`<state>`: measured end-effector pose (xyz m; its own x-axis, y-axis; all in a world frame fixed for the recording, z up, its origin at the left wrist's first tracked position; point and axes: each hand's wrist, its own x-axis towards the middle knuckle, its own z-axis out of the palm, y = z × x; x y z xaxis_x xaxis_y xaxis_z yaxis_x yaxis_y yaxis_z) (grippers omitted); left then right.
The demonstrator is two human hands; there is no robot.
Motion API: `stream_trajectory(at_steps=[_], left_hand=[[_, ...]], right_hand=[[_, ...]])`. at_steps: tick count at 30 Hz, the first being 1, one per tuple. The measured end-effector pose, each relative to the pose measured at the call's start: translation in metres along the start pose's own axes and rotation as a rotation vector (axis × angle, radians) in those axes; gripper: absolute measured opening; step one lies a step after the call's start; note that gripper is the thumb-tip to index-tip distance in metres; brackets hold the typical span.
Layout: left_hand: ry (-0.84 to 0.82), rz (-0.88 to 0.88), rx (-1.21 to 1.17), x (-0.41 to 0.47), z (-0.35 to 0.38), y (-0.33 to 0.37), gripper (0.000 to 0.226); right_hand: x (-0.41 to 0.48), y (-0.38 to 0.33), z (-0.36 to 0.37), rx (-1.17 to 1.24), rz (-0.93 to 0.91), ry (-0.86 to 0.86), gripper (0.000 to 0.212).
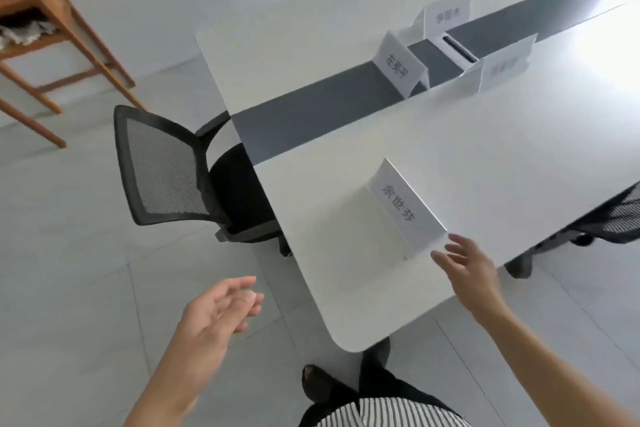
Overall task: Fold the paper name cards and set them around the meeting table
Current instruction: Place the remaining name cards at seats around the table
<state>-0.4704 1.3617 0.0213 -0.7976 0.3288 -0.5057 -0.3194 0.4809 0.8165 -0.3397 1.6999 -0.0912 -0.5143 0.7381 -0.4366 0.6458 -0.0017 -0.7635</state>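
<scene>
Standing folded on the white table (pixel 346 288) near its corner, the nearest name card (pixel 407 206) sits just beyond the right hand (pixel 467 270) — fingers spread, empty; left hand (pixel 214 312) hangs loose over the floor.

Matt paper card (pixel 405 208), smooth table (pixel 485 156), mesh chair (pixel 162 163).

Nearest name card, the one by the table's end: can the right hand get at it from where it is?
Probably yes. The right hand is open, with its fingertips right by the corner of the nearest name card, which stands on the table. Nothing lies between them.
</scene>
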Motion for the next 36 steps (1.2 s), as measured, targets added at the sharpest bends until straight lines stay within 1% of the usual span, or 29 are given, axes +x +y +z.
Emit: stream_trajectory(at_steps=[2, 3, 5, 6, 10, 13, 15, 18, 21, 24, 25, 26, 27, 28, 29, 32, 34, 36], left_hand=[[-0.033, -0.013, 0.031, 0.003, 0.008, 0.006, 0.034], [-0.041, -0.026, 0.047, 0.005, 0.011, 0.006, 0.037], [-0.045, -0.053, 0.071, 0.006, 0.014, 0.006, 0.041], [-0.041, -0.063, 0.078, 0.006, 0.015, 0.005, 0.041], [0.001, -0.083, 0.083, 0.005, 0.016, 0.005, 0.052], [0.023, -0.088, 0.093, 0.008, 0.019, 0.008, 0.044], [0.011, -0.067, 0.106, 0.012, 0.021, 0.014, 0.041], [-0.011, -0.003, 0.112, 0.020, 0.023, 0.029, 0.039], [-0.040, 0.082, 0.099, 0.029, 0.023, 0.047, 0.025], [-0.075, 0.171, 0.086, 0.033, 0.017, 0.061, 0.033], [-0.085, 0.196, 0.083, 0.034, 0.015, 0.064, 0.030], [-0.097, 0.221, 0.078, 0.035, 0.012, 0.067, 0.024], [-0.109, 0.250, 0.076, 0.036, 0.008, 0.067, 0.023], [-0.122, 0.282, 0.078, 0.036, 0.005, 0.067, 0.024], [-0.139, 0.304, 0.081, 0.036, 0.002, 0.066, 0.029], [-0.218, 0.332, 0.067, 0.033, -0.006, 0.059, 0.059], [-0.297, 0.327, 0.048, 0.032, -0.007, 0.049, 0.071], [-0.407, 0.292, 0.025, 0.029, -0.001, 0.040, 0.083]], right_hand=[[0.021, 0.010, 0.008, -0.028, -0.007, 0.095, 0.067], [0.031, 0.013, 0.013, -0.053, -0.007, 0.111, 0.074], [0.051, 0.020, 0.021, -0.123, 0.007, 0.101, 0.082], [0.061, 0.024, 0.025, -0.164, 0.016, 0.087, 0.082], [0.085, 0.036, 0.033, -0.269, -0.020, 0.053, 0.063], [0.088, 0.031, 0.027, -0.262, -0.023, 0.039, 0.053], [0.086, 0.020, 0.017, -0.259, -0.067, 0.037, 0.045], [0.069, -0.008, -0.003, -0.167, -0.150, -0.012, 0.036], [0.037, -0.040, -0.024, -0.041, -0.246, -0.124, 0.028], [-0.008, -0.065, -0.038, 0.116, -0.318, -0.238, 0.022], [-0.026, -0.072, -0.040, 0.162, -0.337, -0.268, 0.024], [-0.044, -0.077, -0.042, 0.199, -0.353, -0.292, 0.031], [-0.061, -0.080, -0.042, 0.227, -0.363, -0.309, 0.038], [-0.077, -0.081, -0.041, 0.253, -0.368, -0.318, 0.041], [-0.092, -0.080, -0.039, 0.277, -0.365, -0.315, 0.038], [-0.136, -0.075, -0.032, 0.326, -0.344, -0.300, 0.034], [-0.160, -0.069, -0.027, 0.340, -0.320, -0.280, 0.032], [-0.181, -0.060, -0.024, 0.334, -0.284, -0.254, 0.027]])
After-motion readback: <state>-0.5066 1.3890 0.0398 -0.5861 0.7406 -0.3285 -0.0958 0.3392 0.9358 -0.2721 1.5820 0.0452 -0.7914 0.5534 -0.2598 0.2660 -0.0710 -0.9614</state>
